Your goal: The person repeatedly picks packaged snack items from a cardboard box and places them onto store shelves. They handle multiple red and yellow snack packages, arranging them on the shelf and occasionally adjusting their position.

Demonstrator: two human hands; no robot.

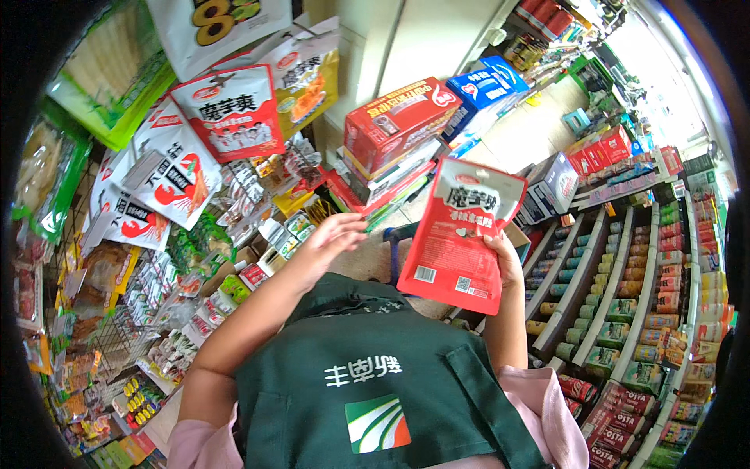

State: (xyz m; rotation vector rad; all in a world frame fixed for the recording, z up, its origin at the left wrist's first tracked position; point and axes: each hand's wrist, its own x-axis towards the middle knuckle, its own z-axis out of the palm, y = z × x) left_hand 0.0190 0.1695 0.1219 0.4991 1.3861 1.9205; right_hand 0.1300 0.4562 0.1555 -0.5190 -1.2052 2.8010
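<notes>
A red and white plastic snack pouch (451, 246) is in my right hand (505, 258), which grips its right edge, with the printed side bearing a barcode towards me. My left hand (335, 246) is raised to the left of the pouch, fingers apart, holding nothing and not touching it. Beyond my left hand, a similar red and white pouch (234, 117) hangs on a rack. White pouches with a red crayfish picture (176, 176) hang lower on its left. A dark green apron (363, 363) covers my front.
A red carton (398, 126) lies on a stack of boxes ahead, beside a blue carton (483, 94). Curved-looking shelves of drink cans (633, 275) stand on the right. Small packaged snacks (205, 316) fill the left side. A tiled aisle floor (527, 126) stretches ahead.
</notes>
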